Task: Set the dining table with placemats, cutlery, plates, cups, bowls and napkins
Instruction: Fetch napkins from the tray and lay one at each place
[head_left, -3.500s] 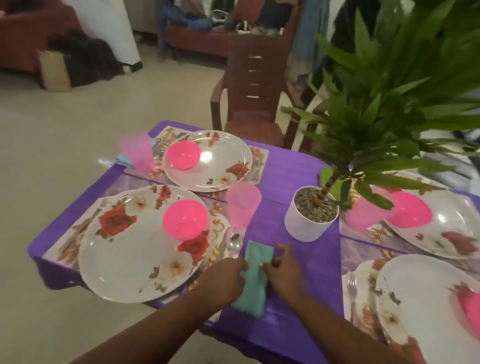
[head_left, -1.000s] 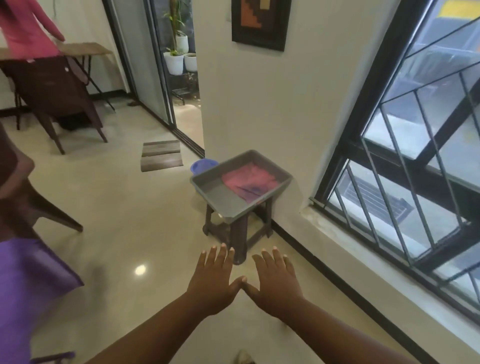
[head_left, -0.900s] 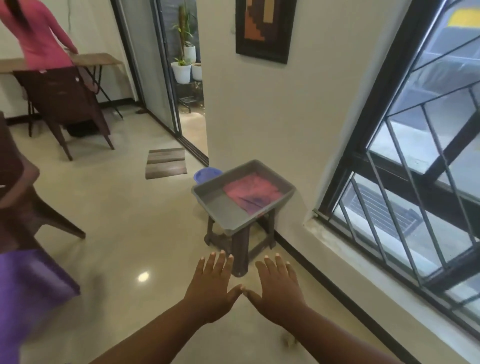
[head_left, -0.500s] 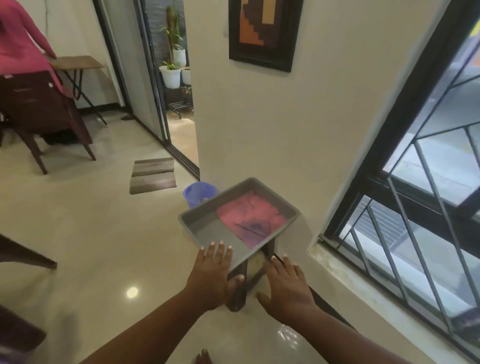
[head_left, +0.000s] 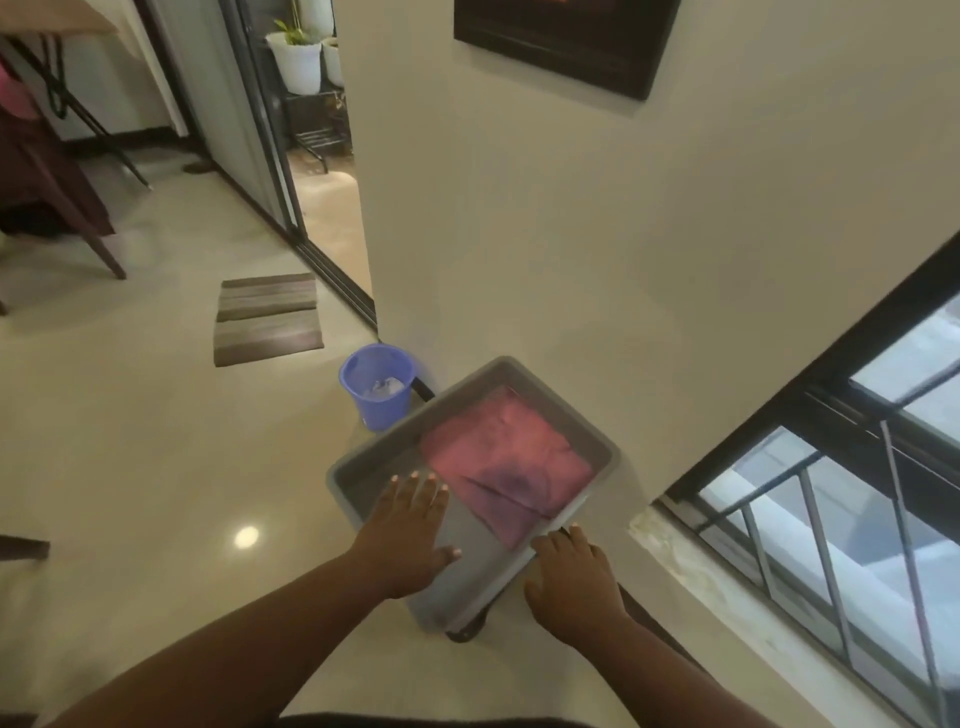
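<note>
2 bare forearms, no sleeves; short nails.

Head view looks steeply down, seemingly close above tray (head_left: 358, 493).

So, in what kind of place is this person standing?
Most likely a room in a home. A polished tile floor with a striped door mat by a sliding door, a framed picture on the wall and a barred window suggest it. A grey tray holds a folded pink cloth.
</note>
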